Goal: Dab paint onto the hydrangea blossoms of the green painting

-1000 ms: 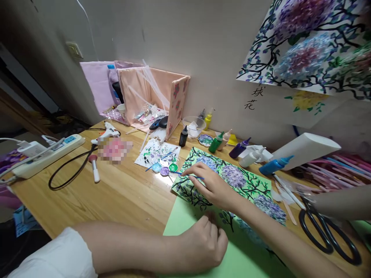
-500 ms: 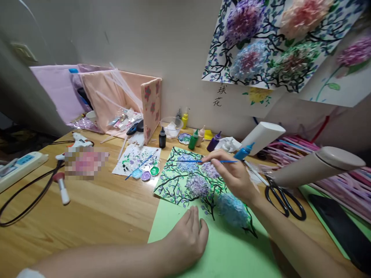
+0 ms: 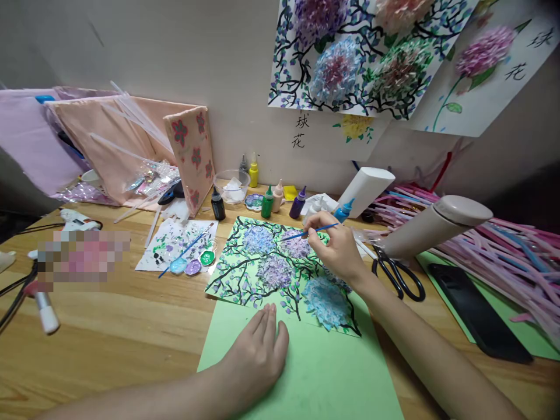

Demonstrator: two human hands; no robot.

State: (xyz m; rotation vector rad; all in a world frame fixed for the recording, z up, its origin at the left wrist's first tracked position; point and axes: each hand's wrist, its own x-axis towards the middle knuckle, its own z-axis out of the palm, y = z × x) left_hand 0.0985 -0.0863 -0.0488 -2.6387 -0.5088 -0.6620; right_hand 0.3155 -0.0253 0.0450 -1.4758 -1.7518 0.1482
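Observation:
My right hand (image 3: 335, 248) pinches a thin blue paintbrush (image 3: 324, 228) over the painted paper (image 3: 236, 274). The bristle end points left, between a blue-violet paper flower (image 3: 258, 239) and a pinkish-purple flower (image 3: 296, 244). Whether it touches the paper I cannot tell. My left hand (image 3: 260, 344) lies open at the painting's lower edge, fingers stretched out on the green sheet (image 3: 332, 373). Black branches with small green and purple leaves cover the paper. A lilac flower (image 3: 275, 272) and a light blue flower (image 3: 326, 301) also sit on it.
A second brush (image 3: 186, 251) and small paint dishes (image 3: 193, 267) lie on a spotted paper (image 3: 151, 248) at left. Paint bottles (image 3: 267, 204) stand along the wall. Scissors (image 3: 396, 277), a grey-beige bottle (image 3: 437, 224) and a black phone (image 3: 476, 312) lie at right. A glue gun (image 3: 76, 220) lies far left.
The whole view has swung to the right, so things appear further left. My right hand has shifted the brush tip from over the blue-violet flower to its right side. My left hand stays on the paper.

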